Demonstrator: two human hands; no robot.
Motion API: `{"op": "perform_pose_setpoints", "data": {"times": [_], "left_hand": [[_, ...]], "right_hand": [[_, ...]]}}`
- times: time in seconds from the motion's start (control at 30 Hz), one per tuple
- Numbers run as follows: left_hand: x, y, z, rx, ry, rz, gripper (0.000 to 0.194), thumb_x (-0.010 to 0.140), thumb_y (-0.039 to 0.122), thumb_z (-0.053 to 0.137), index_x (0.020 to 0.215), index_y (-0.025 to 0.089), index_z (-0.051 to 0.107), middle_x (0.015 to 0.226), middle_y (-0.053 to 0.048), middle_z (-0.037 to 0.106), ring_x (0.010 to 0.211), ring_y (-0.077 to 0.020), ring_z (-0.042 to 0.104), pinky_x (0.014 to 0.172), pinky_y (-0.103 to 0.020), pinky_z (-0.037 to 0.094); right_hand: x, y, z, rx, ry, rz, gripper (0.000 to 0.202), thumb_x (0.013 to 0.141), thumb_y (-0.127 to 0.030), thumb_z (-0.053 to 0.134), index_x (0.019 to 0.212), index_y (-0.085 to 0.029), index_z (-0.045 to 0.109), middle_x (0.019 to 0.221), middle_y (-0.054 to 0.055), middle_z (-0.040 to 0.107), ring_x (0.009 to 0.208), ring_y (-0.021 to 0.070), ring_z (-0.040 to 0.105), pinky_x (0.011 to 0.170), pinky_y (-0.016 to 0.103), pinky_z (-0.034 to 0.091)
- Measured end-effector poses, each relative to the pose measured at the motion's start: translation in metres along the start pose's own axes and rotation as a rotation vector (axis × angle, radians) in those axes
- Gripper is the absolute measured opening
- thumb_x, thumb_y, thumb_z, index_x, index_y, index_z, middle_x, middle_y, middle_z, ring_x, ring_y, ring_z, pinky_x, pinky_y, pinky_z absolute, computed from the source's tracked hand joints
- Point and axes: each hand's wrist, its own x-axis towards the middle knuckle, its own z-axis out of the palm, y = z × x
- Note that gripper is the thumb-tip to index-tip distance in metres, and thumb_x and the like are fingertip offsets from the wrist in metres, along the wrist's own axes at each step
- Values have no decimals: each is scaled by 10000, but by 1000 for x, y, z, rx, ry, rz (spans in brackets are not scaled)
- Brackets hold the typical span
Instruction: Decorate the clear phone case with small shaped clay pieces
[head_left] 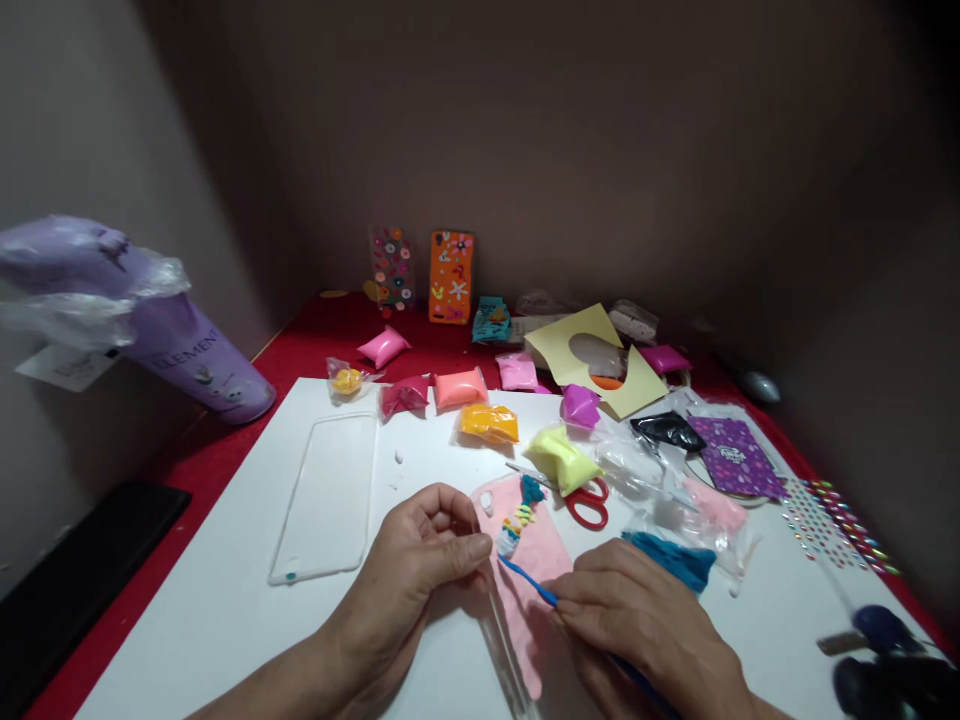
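My left hand (420, 570) grips the left edge of a phone case (551, 545) covered in pink clay, thumb on top. Raised clay decorations (517, 525) in teal, yellow and white run down its upper part. My right hand (637, 620) is closed around a thin blue modelling tool (529, 578). The tool's tip is at the lower end of the decorations, beside my left thumb. My right hand covers the lower right of the case. Red-handled scissors (589, 503) lie just beyond the case, partly under a packet of yellow clay (564, 460).
A clear phone case (328, 495) lies at left on the white board (217, 580). Several clay packets (489, 424) line the back. Teal clay (671, 562) and gem stickers (829, 525) lie at right. Two decorated cases (451, 277) lean on the wall. A purple bottle (202, 350) stands at left.
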Motion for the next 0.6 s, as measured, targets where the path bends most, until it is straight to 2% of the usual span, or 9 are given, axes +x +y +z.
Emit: {"op": "perform_pose_setpoints", "data": {"times": [0.6], "left_hand": [[1, 0, -1, -50, -32, -28, 175, 699, 154, 709, 774, 134, 552, 694, -37, 630, 579, -106, 560, 555, -207, 421]], "right_hand": [[-3, 2, -1, 12, 35, 21, 323, 725, -14, 549, 996, -185, 593, 786, 62, 711, 699, 176, 659, 598, 303, 540]]}}
